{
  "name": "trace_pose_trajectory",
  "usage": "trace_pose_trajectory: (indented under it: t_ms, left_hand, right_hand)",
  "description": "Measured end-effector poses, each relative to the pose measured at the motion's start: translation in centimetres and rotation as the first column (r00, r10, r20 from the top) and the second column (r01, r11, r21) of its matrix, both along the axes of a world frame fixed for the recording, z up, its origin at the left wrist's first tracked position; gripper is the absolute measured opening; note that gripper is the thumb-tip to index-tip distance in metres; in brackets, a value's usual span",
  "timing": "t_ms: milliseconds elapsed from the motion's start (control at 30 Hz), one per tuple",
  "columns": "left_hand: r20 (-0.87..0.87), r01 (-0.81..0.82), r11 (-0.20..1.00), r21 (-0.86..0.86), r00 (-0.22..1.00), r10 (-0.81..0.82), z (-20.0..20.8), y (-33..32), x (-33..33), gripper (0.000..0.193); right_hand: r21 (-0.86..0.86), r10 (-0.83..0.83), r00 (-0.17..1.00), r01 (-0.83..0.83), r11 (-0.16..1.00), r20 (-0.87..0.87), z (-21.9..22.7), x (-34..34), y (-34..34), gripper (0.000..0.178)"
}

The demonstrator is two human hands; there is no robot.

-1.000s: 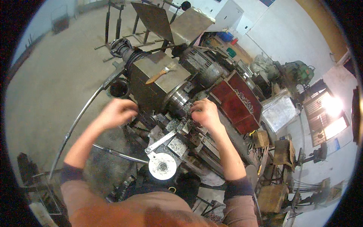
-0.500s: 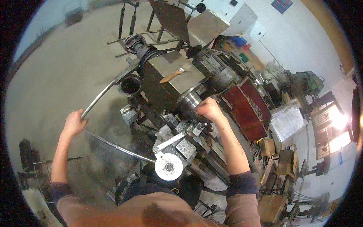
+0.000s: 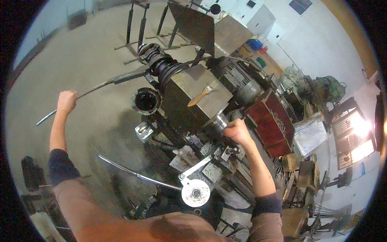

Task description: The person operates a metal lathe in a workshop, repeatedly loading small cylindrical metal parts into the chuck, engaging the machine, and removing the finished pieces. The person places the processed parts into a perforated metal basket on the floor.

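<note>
The left grip (image 3: 67,101) was clamped on the lever (image 3: 98,85) at left. The right grip (image 3: 238,132) was at the central spindle (image 3: 219,120), closure hidden; rotation from a lever slip could have caught it.

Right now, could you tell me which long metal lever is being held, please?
The upper lever, running through the left hand; the lower lever, reaching the white disc, has no hand on it.

Grey floor (image 3: 105,46), bright window (image 3: 350,135)
</note>
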State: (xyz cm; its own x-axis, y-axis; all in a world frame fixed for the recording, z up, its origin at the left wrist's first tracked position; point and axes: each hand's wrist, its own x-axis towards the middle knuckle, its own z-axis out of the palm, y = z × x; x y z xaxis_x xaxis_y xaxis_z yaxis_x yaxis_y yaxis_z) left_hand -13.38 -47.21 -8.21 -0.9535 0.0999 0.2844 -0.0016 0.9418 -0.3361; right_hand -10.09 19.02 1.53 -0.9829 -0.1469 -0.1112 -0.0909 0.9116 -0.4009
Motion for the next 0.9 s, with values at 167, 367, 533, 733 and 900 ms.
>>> trace_pose_trajectory:
  t_ms: [167, 367, 533, 733, 900]
  left_hand:
    - [-0.468, 0.382, 0.842, 0.380, 0.865, -0.181, 2.3, 12.9, -0.8, 0.020]
    - [0.414, -0.051, 0.812, 0.581, 0.878, -0.242, -14.7, 22.8, -2.3, 0.032]
    - [0.506, 0.202, 0.936, 0.288, 0.798, -0.328, -17.0, 27.0, -4.3, 0.038]
    - [0.510, 0.152, 0.971, 0.183, 0.830, -0.226, -13.5, 26.2, -3.0, 0.024]
    - [0.429, -0.028, 0.871, 0.490, 0.878, -0.213, -8.3, 20.6, 3.1, 0.033]
  right_hand:
    - [-0.041, 0.016, 0.985, -0.024, 0.999, -0.174, -0.6, 1.8, 2.4, 0.035]
    - [-0.139, -0.068, 0.848, -0.006, 0.990, -0.526, 1.0, 12.0, 10.3, 0.034]
    - [-0.194, -0.599, 0.766, 0.566, 0.801, -0.233, -1.1, 26.0, 19.7, 0.032]
    - [-0.132, -0.868, 0.419, 0.876, 0.464, -0.267, -6.4, 40.5, 31.0, 0.024]
    - [0.499, -0.941, 0.314, 0.840, 0.215, -0.123, -11.1, 53.2, 41.5, 0.036]
